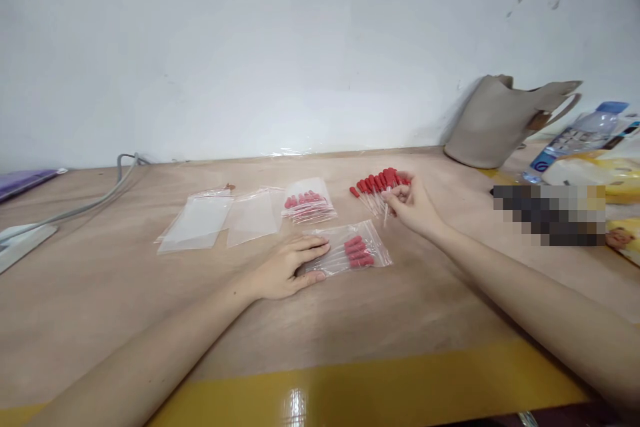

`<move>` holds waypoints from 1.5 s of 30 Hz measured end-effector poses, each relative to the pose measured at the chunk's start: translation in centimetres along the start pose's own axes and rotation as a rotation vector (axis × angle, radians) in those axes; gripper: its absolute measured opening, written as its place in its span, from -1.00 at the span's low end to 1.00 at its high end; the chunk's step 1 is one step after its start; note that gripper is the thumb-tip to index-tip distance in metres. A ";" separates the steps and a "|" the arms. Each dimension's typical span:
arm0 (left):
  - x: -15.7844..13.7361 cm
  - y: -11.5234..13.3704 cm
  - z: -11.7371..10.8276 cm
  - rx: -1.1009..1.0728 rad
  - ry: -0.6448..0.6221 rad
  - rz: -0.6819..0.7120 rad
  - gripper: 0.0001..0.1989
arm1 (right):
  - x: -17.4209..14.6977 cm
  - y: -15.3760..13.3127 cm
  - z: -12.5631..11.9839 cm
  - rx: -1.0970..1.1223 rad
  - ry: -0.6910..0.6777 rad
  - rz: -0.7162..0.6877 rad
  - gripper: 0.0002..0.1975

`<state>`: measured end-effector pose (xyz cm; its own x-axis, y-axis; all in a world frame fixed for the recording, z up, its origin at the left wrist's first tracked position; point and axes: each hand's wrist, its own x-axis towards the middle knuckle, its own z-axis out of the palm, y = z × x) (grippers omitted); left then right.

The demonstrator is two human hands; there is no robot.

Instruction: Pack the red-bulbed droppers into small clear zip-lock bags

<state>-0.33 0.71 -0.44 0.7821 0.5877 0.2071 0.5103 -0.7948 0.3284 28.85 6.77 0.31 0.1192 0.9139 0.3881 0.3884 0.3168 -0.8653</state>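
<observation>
Left hand (287,270): laid flat, fingers extended and unclenched, on the left end of the clear bag (336,253)
Right hand (413,207): thumb and fingers pinch what appears to be one dropper (386,212), beside the dropper pile (371,184)
Clear bag: lies between the near and far edges of the counter (400,320), red bulbs (357,250) visible inside
Filled bags (307,203): stacked toward the far edge
Flat bags (197,221): left of the filled bags
Grey tote (500,121): tilted, toward the far right corner
</observation>
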 end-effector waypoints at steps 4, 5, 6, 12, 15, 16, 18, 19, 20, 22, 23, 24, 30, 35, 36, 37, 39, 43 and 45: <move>0.0 -0.1 0.1 -0.020 0.005 -0.004 -0.50 | -2.5 0.5 -0.1 0.240 0.021 0.141 -0.28; 0.0 -0.1 0.1 -0.023 0.006 -0.003 -0.50 | -2.8 0.6 0.1 0.281 0.037 0.176 -0.28; 0.0 -0.1 0.1 -0.027 0.008 0.001 -0.50 | -3.1 0.6 0.4 0.320 0.053 0.213 -0.31; 0.0 0.1 0.0 -0.029 0.016 0.002 -0.51 | -3.9 -0.1 1.9 0.552 0.059 0.404 -0.67; -0.1 0.1 0.0 -0.025 0.019 0.009 -0.49 | -4.3 -0.9 2.1 0.624 0.039 0.472 -0.77; -0.1 0.1 0.0 -0.023 0.022 0.005 -0.48 | -4.4 -1.0 2.1 0.636 0.024 0.489 -0.79; -0.2 0.1 0.0 -0.020 0.028 -0.010 -0.45 | -4.6 -1.2 1.9 0.643 -0.034 0.501 -0.81; -0.2 0.2 0.0 -0.022 0.027 -0.019 -0.44 | -4.7 -1.2 1.7 0.637 -0.076 0.495 -0.82; -0.2 0.2 0.0 -0.025 0.026 -0.025 -0.43 | -4.7 -1.1 1.4 0.628 -0.119 0.484 -0.82; -0.3 0.3 -0.1 -0.032 0.019 -0.033 -0.41 | -4.7 -0.9 0.9 0.608 -0.202 0.467 -0.82; -0.3 0.3 -0.2 -0.034 0.016 -0.034 -0.41 | -4.6 -0.8 0.6 0.601 -0.237 0.464 -0.81; -0.3 0.4 -0.2 -0.035 0.014 -0.036 -0.41 | -4.6 -0.6 0.4 0.596 -0.272 0.466 -0.79; -0.2 0.4 -0.2 -0.049 0.018 -0.032 -0.41 | -3.9 0.3 -0.5 0.494 -0.519 0.479 -0.69; -0.2 0.4 -0.2 -0.049 0.015 -0.019 -0.42 | -3.4 0.2 -0.4 0.399 -0.586 0.423 -0.67; -0.2 0.4 -0.2 -0.051 0.015 -0.018 -0.42 | -3.4 0.1 -0.3 0.381 -0.593 0.412 -0.67; -0.1 0.4 -0.2 -0.051 0.016 -0.017 -0.43 | -3.4 0.0 -0.1 0.362 -0.596 0.404 -0.66; -0.1 0.4 -0.3 -0.051 0.018 -0.021 -0.43 | -3.5 -0.3 0.3 0.334 -0.582 0.394 -0.65; -0.1 0.5 -0.3 -0.054 0.018 -0.024 -0.43 | -3.8 -0.6 1.4 0.314 -0.480 0.391 -0.67; -0.1 0.5 -0.3 -0.055 0.019 -0.024 -0.43 | -4.0 -0.8 1.8 0.288 -0.431 0.399 -0.70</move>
<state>-0.27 0.33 0.00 0.7627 0.6099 0.2153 0.5084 -0.7711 0.3833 26.43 3.32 -1.12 -0.1969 0.9762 -0.0907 0.1231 -0.0672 -0.9901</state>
